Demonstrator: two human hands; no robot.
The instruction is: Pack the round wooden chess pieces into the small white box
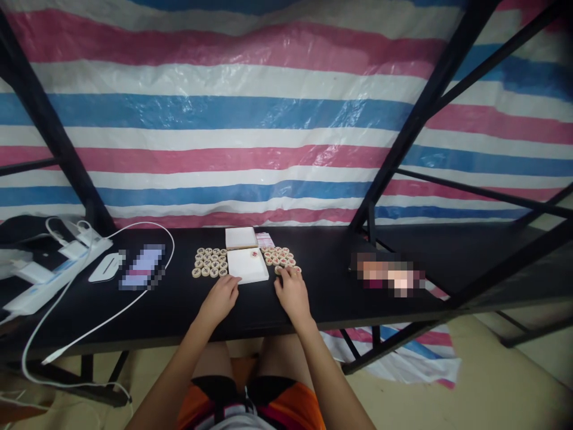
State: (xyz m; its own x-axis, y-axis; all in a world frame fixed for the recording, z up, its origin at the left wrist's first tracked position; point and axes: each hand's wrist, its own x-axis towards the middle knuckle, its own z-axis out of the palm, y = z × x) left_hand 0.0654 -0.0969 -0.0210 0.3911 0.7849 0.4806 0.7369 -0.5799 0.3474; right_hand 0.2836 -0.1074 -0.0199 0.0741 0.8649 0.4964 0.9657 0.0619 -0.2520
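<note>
My left hand (222, 294) is at the near left corner of a shallow white open box (245, 269), its fingers closed at the rim. A single red-marked Chinese chess piece (253, 254) lies inside that box. Left of it, round dark-marked Chinese chess pieces (211, 261) stand in a tidy grid. Red-marked Chinese chess pieces (278, 257) sit in rows to its right. My right hand (293, 294) reaches the nearest of these, fingers curled down over a piece; the fingertips partly cover it.
Behind the open box is a second white box part (240, 237), beside a pink-and-white paper (265, 240). A power strip (58, 275), white cable (107, 318), white device (105, 267) and blurred phone (144, 266) are at left. A blurred item (387, 273) lies right. Black metal posts (403, 137) frame the table.
</note>
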